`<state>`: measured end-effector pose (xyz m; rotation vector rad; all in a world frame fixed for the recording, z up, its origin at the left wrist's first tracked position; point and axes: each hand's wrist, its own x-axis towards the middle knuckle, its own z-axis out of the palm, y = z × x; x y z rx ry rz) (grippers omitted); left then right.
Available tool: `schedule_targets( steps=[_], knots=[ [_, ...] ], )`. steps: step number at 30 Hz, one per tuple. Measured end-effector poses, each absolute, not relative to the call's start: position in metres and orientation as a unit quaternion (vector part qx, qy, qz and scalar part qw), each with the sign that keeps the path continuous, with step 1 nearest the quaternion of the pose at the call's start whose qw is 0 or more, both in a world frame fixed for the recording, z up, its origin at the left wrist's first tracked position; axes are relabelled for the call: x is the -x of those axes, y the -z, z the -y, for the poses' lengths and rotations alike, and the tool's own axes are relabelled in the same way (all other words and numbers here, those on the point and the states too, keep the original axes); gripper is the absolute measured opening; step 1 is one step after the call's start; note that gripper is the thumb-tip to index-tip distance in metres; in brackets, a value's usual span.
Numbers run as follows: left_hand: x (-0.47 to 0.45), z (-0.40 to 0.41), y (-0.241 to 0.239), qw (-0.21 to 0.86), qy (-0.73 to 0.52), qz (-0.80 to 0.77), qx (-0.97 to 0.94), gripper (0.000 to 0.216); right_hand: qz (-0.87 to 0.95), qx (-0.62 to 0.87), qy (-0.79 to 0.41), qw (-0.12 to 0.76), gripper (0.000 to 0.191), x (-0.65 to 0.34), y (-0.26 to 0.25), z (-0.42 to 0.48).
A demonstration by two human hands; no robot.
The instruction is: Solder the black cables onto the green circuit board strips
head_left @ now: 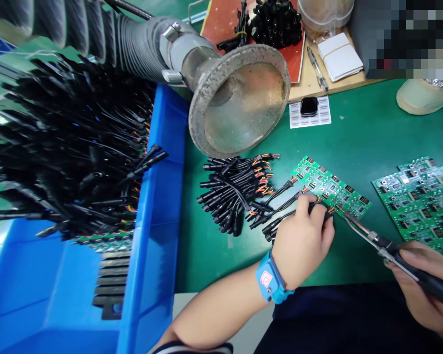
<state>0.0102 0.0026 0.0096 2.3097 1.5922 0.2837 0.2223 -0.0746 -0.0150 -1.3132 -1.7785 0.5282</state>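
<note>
My left hand [302, 241], with a blue wrist strap [271, 279], is closed on a black cable [280, 223] at the lower edge of a green circuit board [327, 183]. Coloured wire ends show at its fingertips; more black cables run from the board's left part. In my right hand [424, 290] is a soldering iron [387, 250]. Its tip reaches the board's lower edge beside the left fingers; whether it touches a wire is too small to tell. A pile of black cables [225, 194] with bare coloured wires lies left of the board.
A grey fume extractor hood [239, 101] hangs over the table behind the cable pile. The blue bin [157, 196] at left is heaped with black cables. More circuit boards [421, 201] lie at right. A label sheet [310, 121], pen [317, 69] and white cards [340, 56] are at the back.
</note>
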Motion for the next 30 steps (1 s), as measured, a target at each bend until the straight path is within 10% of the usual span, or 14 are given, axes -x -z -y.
schedule_targets(
  steps=[30],
  knots=[
    [-0.017,-0.007,0.001,0.143,-0.140,-0.570,-0.797,0.014,0.756,0.513,-0.168,0.369,0.029,-0.211,0.003,0.062]
  ],
)
